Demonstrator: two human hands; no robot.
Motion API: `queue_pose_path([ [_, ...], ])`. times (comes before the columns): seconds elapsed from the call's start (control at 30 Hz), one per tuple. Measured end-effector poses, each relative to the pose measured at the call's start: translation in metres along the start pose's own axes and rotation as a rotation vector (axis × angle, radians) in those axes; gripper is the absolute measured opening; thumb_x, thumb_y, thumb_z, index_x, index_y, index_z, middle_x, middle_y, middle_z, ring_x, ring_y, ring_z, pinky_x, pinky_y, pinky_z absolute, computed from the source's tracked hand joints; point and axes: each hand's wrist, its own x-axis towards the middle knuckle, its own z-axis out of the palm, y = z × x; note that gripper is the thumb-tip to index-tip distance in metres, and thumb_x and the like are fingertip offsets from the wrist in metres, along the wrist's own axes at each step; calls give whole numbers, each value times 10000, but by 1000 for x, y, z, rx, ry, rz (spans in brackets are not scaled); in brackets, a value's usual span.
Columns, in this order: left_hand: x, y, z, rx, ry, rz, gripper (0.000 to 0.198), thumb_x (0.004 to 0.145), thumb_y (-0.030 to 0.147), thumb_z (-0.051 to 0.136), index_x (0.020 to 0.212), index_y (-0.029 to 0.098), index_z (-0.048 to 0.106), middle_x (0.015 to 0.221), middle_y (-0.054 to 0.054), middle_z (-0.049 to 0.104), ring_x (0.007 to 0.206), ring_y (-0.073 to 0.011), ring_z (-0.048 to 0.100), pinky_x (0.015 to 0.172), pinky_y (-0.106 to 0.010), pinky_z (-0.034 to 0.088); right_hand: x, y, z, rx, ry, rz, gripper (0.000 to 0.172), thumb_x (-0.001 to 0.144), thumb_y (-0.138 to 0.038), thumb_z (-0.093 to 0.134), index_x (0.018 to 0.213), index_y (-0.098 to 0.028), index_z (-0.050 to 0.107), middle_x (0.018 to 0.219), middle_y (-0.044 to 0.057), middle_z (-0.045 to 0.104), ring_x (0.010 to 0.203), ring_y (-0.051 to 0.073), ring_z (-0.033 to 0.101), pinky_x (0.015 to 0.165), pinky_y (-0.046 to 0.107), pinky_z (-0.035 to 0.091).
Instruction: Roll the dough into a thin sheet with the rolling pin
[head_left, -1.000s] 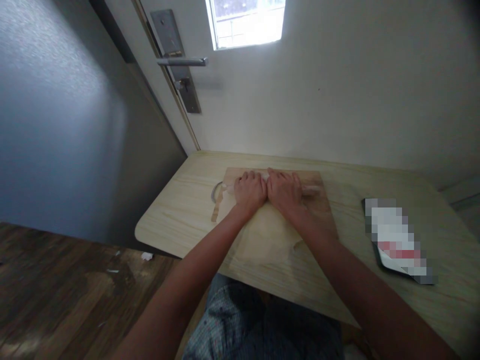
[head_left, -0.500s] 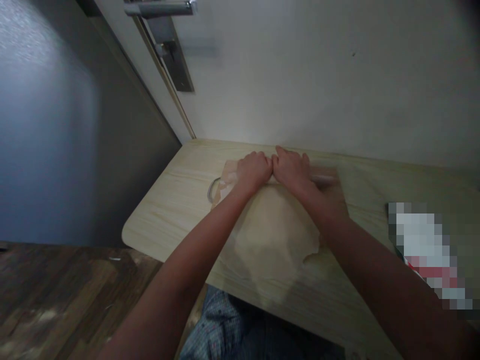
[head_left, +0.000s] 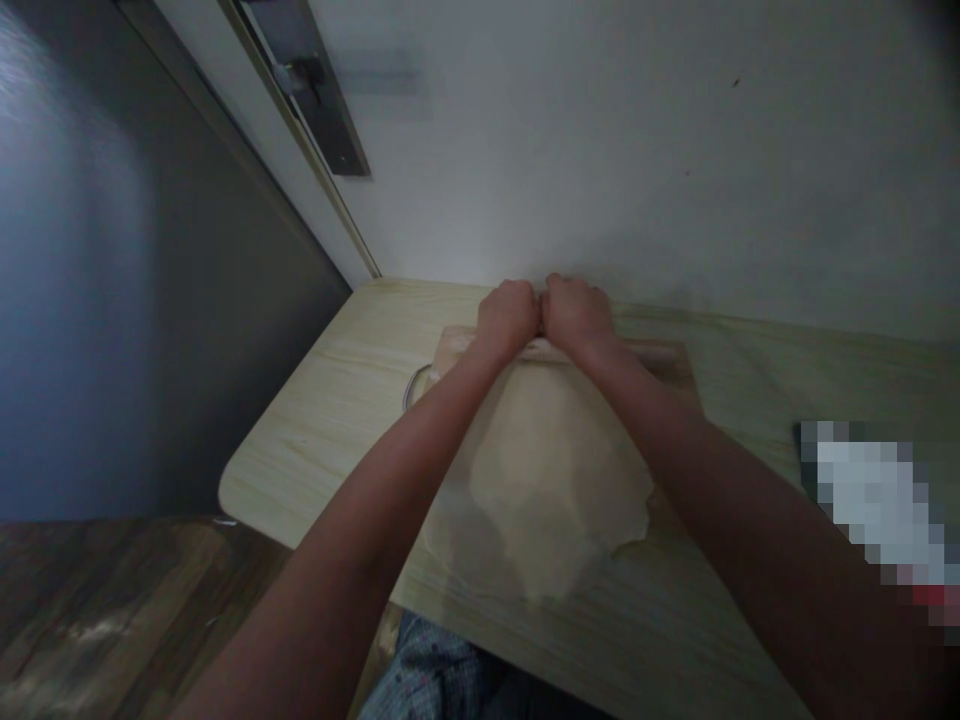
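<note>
Side by side at the far edge of a wooden board (head_left: pixel 679 400), my left hand (head_left: pixel 510 312) and my right hand (head_left: pixel 577 312) are closed over a wooden rolling pin (head_left: pixel 541 350). The pin lies crosswise, and its right part shows beyond my right wrist. A wide, thin sheet of pale dough (head_left: pixel 547 480) spreads from under the pin toward me, its near edge uneven and torn-looking at the right. My forearms cover parts of the dough and the board's sides. A metal loop handle (head_left: pixel 411 388) sticks out at the board's left.
The board rests on a light wood-grain table (head_left: pixel 315 430) with a rounded left corner. A white wall or door (head_left: pixel 570 140) with a metal lock plate (head_left: pixel 322 100) rises directly behind. On the right lies a pixelated item (head_left: pixel 870 490). Dark wooden floor (head_left: pixel 112 620) shows lower left.
Both hands have pushed slightly away from me with the rolling pin, toward the board's far edge. More of the pin and dough shows. The view has shifted a little.
</note>
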Motion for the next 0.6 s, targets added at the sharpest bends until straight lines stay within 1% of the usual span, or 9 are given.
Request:
queue_pose_path([
  [0.1, 6, -1, 1, -7, 4, 26, 341, 832, 239, 269, 895, 109, 578, 886, -131, 594, 811, -200, 561, 697, -299, 413, 4, 0, -1, -33, 12, -35, 302, 817, -154, 273, 940, -118, 546, 884, 135, 609, 791, 200, 562, 656, 297, 371],
  [0.27, 13, 1, 0, 19, 9, 77, 315, 832, 200, 282, 900, 111, 577, 899, -132, 593, 826, -197, 557, 715, -299, 410, 8, 0, -2, -56, 42, -45, 310, 816, -105, 261, 930, -117, 549, 884, 132, 609, 795, 206, 572, 647, 292, 384],
  [0.4, 15, 2, 0, 38, 37, 111, 317, 837, 177, 274, 917, 110, 574, 913, -137, 587, 845, -200, 552, 728, -309, 409, 10, 1, -2, -54, 61, -56, 315, 824, -99, 254, 920, -111, 554, 887, 140, 610, 798, 203, 571, 644, 285, 385],
  [0.6, 15, 2, 0, 44, 46, 109, 316, 845, 178, 271, 925, 113, 570, 906, -126, 588, 838, -192, 551, 730, -301, 408, 9, 1, -2, -41, 66, -49, 296, 834, -105, 265, 916, -103, 550, 883, 142, 611, 781, 185, 563, 643, 273, 379],
])
